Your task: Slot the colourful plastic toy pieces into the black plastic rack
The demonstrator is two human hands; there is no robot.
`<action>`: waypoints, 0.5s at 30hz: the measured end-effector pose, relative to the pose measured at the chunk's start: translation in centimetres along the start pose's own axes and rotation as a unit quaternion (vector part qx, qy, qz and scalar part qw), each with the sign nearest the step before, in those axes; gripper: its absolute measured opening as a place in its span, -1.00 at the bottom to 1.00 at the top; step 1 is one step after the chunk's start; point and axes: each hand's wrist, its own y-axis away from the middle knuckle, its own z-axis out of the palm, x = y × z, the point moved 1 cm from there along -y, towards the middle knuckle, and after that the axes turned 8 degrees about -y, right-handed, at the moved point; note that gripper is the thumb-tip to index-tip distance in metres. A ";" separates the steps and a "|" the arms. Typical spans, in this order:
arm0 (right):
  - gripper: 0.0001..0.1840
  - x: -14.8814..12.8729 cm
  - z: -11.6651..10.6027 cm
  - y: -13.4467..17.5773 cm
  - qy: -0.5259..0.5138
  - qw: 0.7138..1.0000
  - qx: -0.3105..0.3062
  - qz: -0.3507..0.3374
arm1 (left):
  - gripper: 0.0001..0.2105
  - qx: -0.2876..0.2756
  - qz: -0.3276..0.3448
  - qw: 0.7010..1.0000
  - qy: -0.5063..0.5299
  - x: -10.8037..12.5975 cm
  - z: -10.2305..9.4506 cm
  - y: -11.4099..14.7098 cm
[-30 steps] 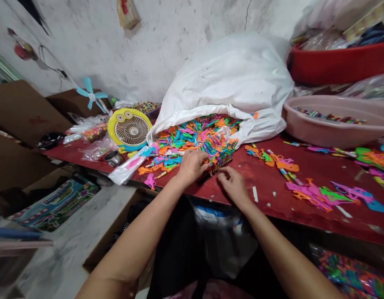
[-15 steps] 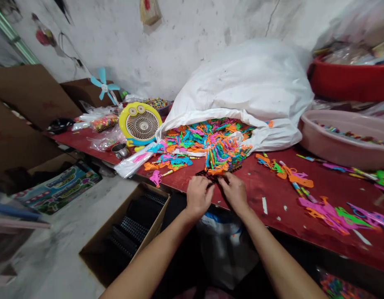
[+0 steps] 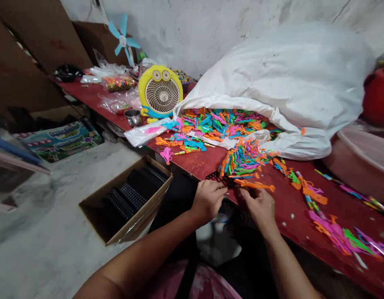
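Note:
My left hand [image 3: 210, 200] is closed on the near left edge of a black plastic grid [image 3: 219, 179] at the table's front edge. At the grid's right side, my right hand [image 3: 261, 207] has bent fingers at a long orange plastic piece [image 3: 256, 184]; the fingertips are partly hidden, but they appear to grip it. Just behind the grid, a packed row of colourful plastic pieces [image 3: 246, 160] leans together. More loose pieces [image 3: 220, 120] spill from the mouth of a big white sack [image 3: 282, 79].
A cardboard box [image 3: 95, 220] of black grids stands below at left. On the red table [image 3: 198, 164] are a yellow fan [image 3: 163, 96], a metal cup [image 3: 133, 118], plastic bags [image 3: 142, 132] and scattered pieces [image 3: 332, 232]. A pink basin [image 3: 360, 158] is at right.
The view has swung left and come closer. My hands have moved slightly apart, and an orange piece now lies at my right fingers, apart from the packed row.

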 end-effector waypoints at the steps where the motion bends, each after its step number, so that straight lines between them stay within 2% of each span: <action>1: -0.63 -0.1 -0.2 0.6 -0.009 1.000 -0.001 -0.002 | -0.79 0.019 -0.023 0.999 0.020 0.3 -0.4 0.9; 3: -0.65 -0.3 -0.5 1.6 -0.014 1.000 -0.004 -0.007 | -0.85 0.071 -0.126 0.986 0.077 0.7 -0.8 2.6; 5: -0.67 -0.3 -0.7 2.2 0.002 1.000 -0.012 -0.015 | -0.82 0.102 -0.284 0.939 0.168 0.7 -0.7 3.8; 6: -0.67 -0.3 -0.7 2.4 0.014 1.000 -0.016 -0.018 | -0.77 0.093 -0.353 0.903 0.224 0.6 -0.4 4.1; 8: -0.64 -0.2 -0.6 2.5 0.028 0.999 -0.012 -0.017 | -0.65 0.027 -0.439 0.831 0.339 0.6 0.4 3.9; 11: -0.63 -0.4 -0.2 2.4 0.026 0.999 0.009 -0.030 | -0.56 -0.071 -0.475 0.752 0.452 0.8 1.2 2.3; 13: -0.62 -0.7 -0.1 2.2 0.038 0.998 0.015 -0.045 | -0.58 -0.078 -0.483 0.724 0.486 1.1 1.2 1.2; 15: -0.57 -1.1 -0.2 2.3 0.057 0.997 0.007 -0.044 | -0.65 -0.060 -0.481 0.714 0.506 1.6 0.7 0.6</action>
